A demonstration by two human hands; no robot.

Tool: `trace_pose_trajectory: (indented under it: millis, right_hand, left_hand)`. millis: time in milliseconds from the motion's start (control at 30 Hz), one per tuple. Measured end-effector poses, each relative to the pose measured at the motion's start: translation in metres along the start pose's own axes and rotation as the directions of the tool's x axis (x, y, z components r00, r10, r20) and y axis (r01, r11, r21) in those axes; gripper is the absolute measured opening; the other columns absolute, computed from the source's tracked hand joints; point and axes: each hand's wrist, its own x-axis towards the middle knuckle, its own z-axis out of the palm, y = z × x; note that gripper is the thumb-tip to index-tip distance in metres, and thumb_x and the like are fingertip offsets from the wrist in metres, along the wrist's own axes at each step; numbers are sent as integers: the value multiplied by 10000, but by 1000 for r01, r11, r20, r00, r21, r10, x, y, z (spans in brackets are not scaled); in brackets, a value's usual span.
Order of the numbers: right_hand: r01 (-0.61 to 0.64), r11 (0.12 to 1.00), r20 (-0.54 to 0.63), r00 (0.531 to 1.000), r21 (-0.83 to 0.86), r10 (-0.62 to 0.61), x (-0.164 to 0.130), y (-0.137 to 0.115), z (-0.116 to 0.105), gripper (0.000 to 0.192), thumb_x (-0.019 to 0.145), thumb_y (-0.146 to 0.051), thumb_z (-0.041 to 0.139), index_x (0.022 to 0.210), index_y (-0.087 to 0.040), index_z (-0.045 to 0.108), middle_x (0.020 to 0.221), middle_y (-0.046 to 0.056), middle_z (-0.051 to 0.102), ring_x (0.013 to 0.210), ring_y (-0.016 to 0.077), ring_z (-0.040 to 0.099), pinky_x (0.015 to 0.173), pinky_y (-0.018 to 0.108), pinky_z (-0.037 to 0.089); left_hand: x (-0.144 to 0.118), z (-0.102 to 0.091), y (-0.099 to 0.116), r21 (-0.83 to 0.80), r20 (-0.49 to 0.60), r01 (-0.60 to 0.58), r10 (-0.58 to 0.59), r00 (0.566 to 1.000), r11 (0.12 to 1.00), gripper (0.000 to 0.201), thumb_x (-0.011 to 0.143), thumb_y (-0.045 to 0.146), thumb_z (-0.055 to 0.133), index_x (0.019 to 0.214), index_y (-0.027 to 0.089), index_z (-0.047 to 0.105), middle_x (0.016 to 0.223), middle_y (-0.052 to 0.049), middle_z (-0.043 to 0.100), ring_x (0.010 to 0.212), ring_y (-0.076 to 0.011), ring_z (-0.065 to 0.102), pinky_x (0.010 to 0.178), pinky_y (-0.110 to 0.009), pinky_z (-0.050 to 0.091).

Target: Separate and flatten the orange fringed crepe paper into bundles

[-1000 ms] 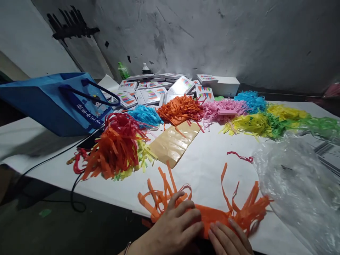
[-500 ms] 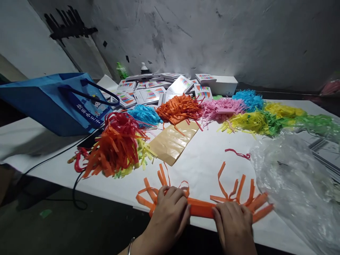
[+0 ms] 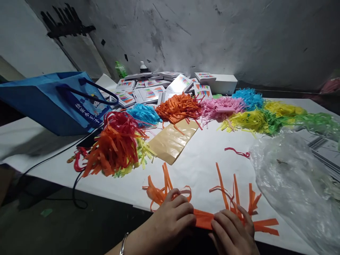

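An orange fringed paper strip (image 3: 204, 219) lies at the near edge of the white table (image 3: 207, 163), its cut strands sticking up and outward at both ends. My left hand (image 3: 172, 221) presses on its left part with fingers curled over it. My right hand (image 3: 232, 235) grips the strip's right part, fingers laid flat on the folded band. The middle of the band shows between the two hands.
A heap of red and orange fringe (image 3: 115, 145) sits at the left by a blue bag (image 3: 53, 102). A tan sheet (image 3: 171, 141), piles of coloured fringe (image 3: 239, 113), printed boxes (image 3: 164, 86) and a clear plastic bag (image 3: 294, 180) surround the spot. A black cable (image 3: 73, 184) hangs off the left edge.
Both hands have rolled the orange band forward and back at the table edge, and its loose strands have shifted and now stand more upright. The hands sit slightly nearer me.
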Motion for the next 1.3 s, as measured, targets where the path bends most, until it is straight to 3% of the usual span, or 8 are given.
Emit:
trace_pose_trajectory:
  millis: [200, 433, 600, 700, 833, 967, 1133, 1300]
  right_hand:
    - [-143, 986, -66, 987, 83, 149, 1, -8, -1, 92, 961, -160, 606, 922, -207, 675, 874, -3, 747, 899, 184, 694, 1148, 467, 254]
    - [-372, 925, -89, 926, -72, 366, 13, -17, 9, 169, 961, -163, 544, 808, -213, 594, 850, 17, 675, 857, 208, 650, 1080, 528, 265]
    - [-187, 981, -73, 979, 57, 191, 7, -14, 13, 230, 969, -80, 463, 1015, -161, 674, 965, 76, 714, 977, 220, 655, 1102, 519, 305]
    - [-111, 988, -89, 989, 103, 121, 2, -12, 11, 191, 959, -117, 519, 993, -153, 703, 928, 66, 733, 964, 225, 660, 1124, 515, 297]
    - [-109, 988, -104, 987, 105, 120, 2, -15, 4, 103, 949, -134, 606, 931, -155, 705, 877, 47, 734, 911, 204, 667, 1128, 510, 283]
    - [-217, 961, -100, 967, 169, 236, 9, -22, 2, 182, 997, -177, 539, 878, -188, 677, 847, 7, 709, 875, 181, 654, 1114, 490, 269]
    - [-343, 939, -89, 935, 25, 344, 16, -31, 9, 226, 1006, -155, 453, 865, -206, 622, 860, 11, 682, 885, 202, 650, 1097, 525, 268]
    - [-403, 909, -3, 914, -105, 405, 24, -34, 12, 195, 965, -147, 461, 824, -229, 566, 855, 10, 661, 860, 238, 618, 1029, 545, 283]
  left_hand:
    - [-10, 13, 8, -69, -198, 125, -137, 971, 990, 165, 992, 122, 500, 863, 193, 575, 852, -18, 650, 830, -188, 552, 899, -396, 369]
    - [5, 9, 10, -24, -96, 374, -374, 922, 927, 148, 936, 113, 523, 807, 185, 541, 876, -29, 609, 813, -205, 542, 835, -405, 348]
    - [6, 11, 1, -7, -69, 137, -137, 988, 991, 208, 974, 57, 475, 874, 202, 585, 878, -8, 642, 869, -193, 554, 935, -411, 326]
    - [-2, 10, -1, -3, -42, 13, -13, 999, 1000, 138, 1008, 137, 513, 938, 201, 613, 858, -1, 661, 858, -188, 564, 968, -402, 327]
    - [-11, 13, 3, -20, -133, 14, -16, 991, 1000, 173, 1013, 114, 484, 957, 200, 624, 860, -7, 683, 849, -185, 576, 963, -401, 335]
    - [-9, 15, 12, -95, -233, 145, -164, 959, 985, 181, 991, 122, 504, 852, 203, 587, 837, -12, 659, 817, -189, 555, 880, -388, 366]
    - [4, 5, 25, -117, -92, 353, -364, 927, 928, 156, 929, 95, 484, 831, 192, 556, 916, -46, 623, 853, -215, 547, 867, -421, 385]
    - [16, 1, 26, 19, 73, 475, -475, 877, 880, 127, 886, 103, 498, 809, 187, 556, 918, -67, 601, 851, -254, 546, 798, -450, 405]
